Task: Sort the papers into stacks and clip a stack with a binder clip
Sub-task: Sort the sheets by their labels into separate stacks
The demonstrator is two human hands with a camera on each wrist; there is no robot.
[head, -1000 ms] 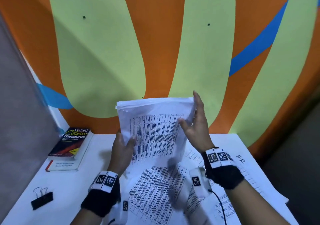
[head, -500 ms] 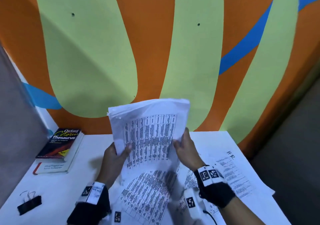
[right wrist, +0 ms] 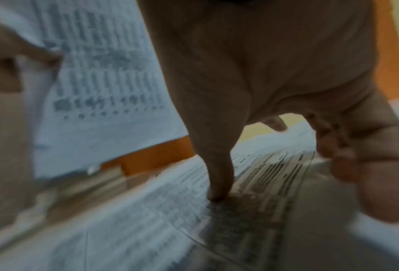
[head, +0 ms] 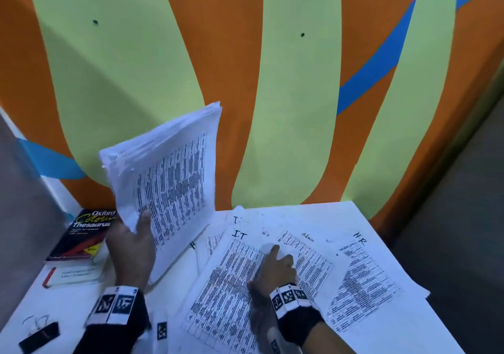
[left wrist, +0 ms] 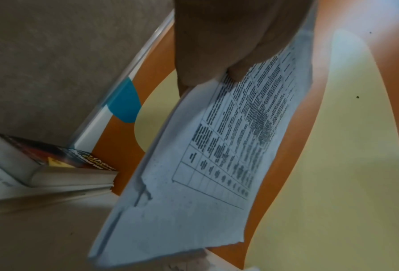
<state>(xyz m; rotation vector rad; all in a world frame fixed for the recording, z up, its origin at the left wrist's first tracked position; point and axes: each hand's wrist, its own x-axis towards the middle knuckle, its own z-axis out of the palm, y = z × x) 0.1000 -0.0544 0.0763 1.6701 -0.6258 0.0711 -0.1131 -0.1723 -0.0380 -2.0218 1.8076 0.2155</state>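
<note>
Having let go of the thick white printed paper stack [head: 169, 179], now gripped by left hand [head: 132, 247] alone above the white worktop [head: 68, 302], right hand [head: 275, 267] presses a straight forefinger on the "IT" sheet [head: 226, 280], other fingers curled, likely choosing its pile.

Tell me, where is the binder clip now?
In the head view, the binder clip lies on the table's near-left corner, untouched, nearer than the books and beside the left hand's wrist.

Wall [head: 272, 80] behind my table: orange, pale-green lobes, blue stripe. Papers [head: 174, 179] in my left hand [head: 133, 247]: white, black printed grid. Binder clip [head: 39, 337], near-left corner: black. Thesaurus [head: 81, 233], left edge: black cover, yellow-white lettering.
</note>
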